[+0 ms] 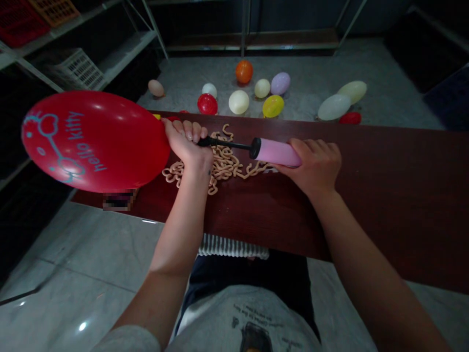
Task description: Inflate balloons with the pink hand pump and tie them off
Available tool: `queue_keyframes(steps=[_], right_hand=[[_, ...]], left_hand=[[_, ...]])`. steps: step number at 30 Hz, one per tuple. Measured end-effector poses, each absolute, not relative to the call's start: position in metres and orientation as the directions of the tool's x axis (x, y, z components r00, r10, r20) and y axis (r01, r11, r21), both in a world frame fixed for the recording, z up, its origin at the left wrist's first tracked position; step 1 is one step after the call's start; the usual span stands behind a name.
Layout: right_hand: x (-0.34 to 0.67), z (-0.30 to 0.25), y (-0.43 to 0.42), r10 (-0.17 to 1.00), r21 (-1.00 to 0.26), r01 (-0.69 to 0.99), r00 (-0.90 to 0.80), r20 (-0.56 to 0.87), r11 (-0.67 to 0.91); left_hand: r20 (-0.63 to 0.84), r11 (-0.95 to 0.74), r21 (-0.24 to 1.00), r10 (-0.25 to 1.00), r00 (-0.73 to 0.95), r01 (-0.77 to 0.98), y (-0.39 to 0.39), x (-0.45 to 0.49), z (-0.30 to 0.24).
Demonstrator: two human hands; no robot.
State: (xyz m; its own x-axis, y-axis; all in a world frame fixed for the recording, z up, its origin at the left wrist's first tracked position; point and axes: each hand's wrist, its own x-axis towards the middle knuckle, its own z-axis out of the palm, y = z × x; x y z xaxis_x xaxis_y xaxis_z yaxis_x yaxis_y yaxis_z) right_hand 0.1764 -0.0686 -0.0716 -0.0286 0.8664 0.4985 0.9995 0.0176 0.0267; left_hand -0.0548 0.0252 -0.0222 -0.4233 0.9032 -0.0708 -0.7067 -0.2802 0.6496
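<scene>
A balloon pump [276,152] is stretched out sideways above the table, its black rod [234,144] drawn out of the pink barrel. My right hand [314,164] is wrapped around the barrel's right end. My left hand [188,142] is closed around the black end of the pump. A large inflated red balloon [110,142] with blue "hello kitty" writing and a drawing sits against the left hand's thumb side. Its neck is hidden by that hand. Under the pump lies a pile of long, thin, beige balloons [223,161].
The dark red-brown table [384,195] runs across in front of me. Beyond it, several inflated balloons lie on the grey floor, among them an orange balloon [244,72] and a yellow balloon [273,106]. At left, shelves hold a white crate [82,68]. A blurred-out item [119,199] lies under the red balloon.
</scene>
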Motion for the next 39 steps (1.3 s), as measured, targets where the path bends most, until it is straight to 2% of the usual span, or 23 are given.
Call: queue_keyframes(steps=[11, 23, 29, 35, 39], right_hand=[[0.15, -0.068, -0.072, 0.901, -0.059, 0.993, -0.067, 0.428, 0.102], [0.153, -0.068, -0.066, 0.872, 0.001, 0.995, -0.089, 0.482, 0.1], [0.159, -0.075, -0.061, 0.823, 0.053, 0.992, -0.125, 0.554, 0.115], [0.173, -0.074, -0.063, 0.804, 0.141, 0.989, -0.125, 0.581, 0.052], [0.189, -0.07, -0.065, 0.822, 0.153, 0.988, -0.104, 0.561, 0.021]], left_hand=[[-0.079, -0.172, 0.656, 0.953, -0.293, -0.735, 0.0, -0.014, -0.018], [-0.048, -0.198, 0.616, 0.957, -0.287, -0.763, 0.005, -0.02, -0.02], [-0.043, -0.223, 0.575, 0.953, -0.301, -0.787, 0.01, -0.025, -0.019], [-0.051, -0.262, 0.507, 0.942, -0.332, -0.821, 0.019, -0.032, -0.024], [-0.07, -0.271, 0.445, 0.94, -0.335, -0.853, 0.022, -0.038, -0.023]])
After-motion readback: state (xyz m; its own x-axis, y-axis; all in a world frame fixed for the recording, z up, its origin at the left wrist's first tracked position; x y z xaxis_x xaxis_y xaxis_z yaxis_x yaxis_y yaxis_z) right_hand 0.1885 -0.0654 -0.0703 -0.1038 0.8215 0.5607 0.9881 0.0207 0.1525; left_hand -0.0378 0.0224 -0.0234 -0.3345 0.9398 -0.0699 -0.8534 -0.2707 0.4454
